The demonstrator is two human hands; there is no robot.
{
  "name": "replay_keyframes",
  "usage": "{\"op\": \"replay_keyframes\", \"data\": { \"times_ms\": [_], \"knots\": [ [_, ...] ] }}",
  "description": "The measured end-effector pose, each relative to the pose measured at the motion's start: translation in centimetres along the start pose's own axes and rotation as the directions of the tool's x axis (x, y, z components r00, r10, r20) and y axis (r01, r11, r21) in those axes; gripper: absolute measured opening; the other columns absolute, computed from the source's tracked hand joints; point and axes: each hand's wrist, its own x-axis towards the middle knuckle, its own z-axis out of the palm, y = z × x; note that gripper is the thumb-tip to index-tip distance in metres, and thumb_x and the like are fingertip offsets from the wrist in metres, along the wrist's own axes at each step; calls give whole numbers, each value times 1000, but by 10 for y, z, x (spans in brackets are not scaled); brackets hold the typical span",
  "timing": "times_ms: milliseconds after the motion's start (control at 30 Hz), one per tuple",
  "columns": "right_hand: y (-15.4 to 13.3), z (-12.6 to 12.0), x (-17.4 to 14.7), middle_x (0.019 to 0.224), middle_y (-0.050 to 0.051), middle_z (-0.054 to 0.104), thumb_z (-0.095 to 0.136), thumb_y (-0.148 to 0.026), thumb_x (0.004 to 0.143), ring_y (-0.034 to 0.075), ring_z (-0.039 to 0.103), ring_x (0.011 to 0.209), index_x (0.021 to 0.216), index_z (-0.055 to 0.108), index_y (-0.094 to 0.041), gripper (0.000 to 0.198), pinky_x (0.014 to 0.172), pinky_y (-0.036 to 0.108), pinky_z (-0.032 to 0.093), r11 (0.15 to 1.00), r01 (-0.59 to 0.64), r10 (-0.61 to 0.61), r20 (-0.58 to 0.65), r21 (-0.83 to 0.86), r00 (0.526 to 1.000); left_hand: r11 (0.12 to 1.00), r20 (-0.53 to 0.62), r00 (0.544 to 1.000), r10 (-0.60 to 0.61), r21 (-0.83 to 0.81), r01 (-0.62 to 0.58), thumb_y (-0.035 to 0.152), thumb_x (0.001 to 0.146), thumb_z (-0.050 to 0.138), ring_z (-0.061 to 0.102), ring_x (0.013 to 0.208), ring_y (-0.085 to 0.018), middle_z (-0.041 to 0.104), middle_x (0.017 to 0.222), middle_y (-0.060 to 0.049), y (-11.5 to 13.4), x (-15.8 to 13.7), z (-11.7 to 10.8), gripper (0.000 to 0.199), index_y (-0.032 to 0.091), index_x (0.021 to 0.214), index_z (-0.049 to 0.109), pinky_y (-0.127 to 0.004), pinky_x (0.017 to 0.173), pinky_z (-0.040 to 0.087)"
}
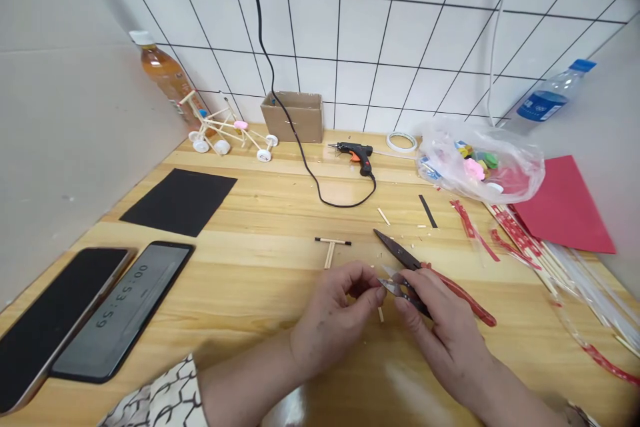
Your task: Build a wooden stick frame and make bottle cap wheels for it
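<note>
My right hand [447,333] is closed around a small pair of thread snips [395,288], with the blades pointing left. Close to the blade tips, my left hand [337,317] pinches something too small to make out between thumb and fingers. A short wooden stick [381,314] lies just below the snips. Behind my left hand, a T-shaped piece of thin sticks [333,242] with black-wrapped ends rests on the table. Red-handled cutters [460,292] with a dark pointed blade lie beyond my right hand.
A black glue gun [357,152] with its cord, a cardboard box [295,120] and a stick model on wheels [220,127] stand at the back. Black paper [180,201] and two phones [125,313] lie left. Right are a plastic bag [520,167], red paper [565,207] and sticks [555,280].
</note>
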Motion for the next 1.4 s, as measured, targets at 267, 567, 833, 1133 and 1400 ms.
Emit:
{"op": "replay_keyframes", "data": {
  "times_ms": [267,567,833,1133,1400],
  "knots": [
    [0,0,0,81,1,52,42,-26,92,15,52,73,100,48,-23,11,63,29,43,999,35,-35,-16,12,999,1000,12,1000,6,-6,-6,27,76,58,51,67,-14,59,69,-4,-2,0,-1,15,11,75,60,-27,65,40],
    [2,0,0,77,1,52,43,-25,92,15,50,70,100,50,-20,12,61,29,41,997,32,-33,7,64,999,998,39,999,-11,-60,14,25,76,58,50,66,-13,58,68,-3,-4,-1,-1,14,12,73,60,-27,65,41],
    [1,2,-1,73,1,53,43,-24,92,14,48,66,93,52,-19,11,58,28,39,996,33,-32,-14,79,999,991,60,997,-43,-125,50,27,76,59,45,62,-10,52,65,0,-5,-1,-1,16,13,71,56,-24,60,36],
    [-1,-1,1,66,-1,49,46,-27,90,13,47,62,81,53,-20,14,55,26,39,986,-24,24,3,167,1000,989,66,996,-65,-130,73,30,73,60,45,61,-11,53,64,0,-4,0,1,18,13,69,56,-24,60,36],
    [-1,-3,5,60,-2,49,42,-28,91,12,47,56,71,52,-19,25,53,24,39,972,-63,70,-25,225,997,986,50,997,-65,-150,72,29,72,62,42,57,-8,51,60,2,-1,1,1,18,14,66,55,-21,55,33]
  ]
}}
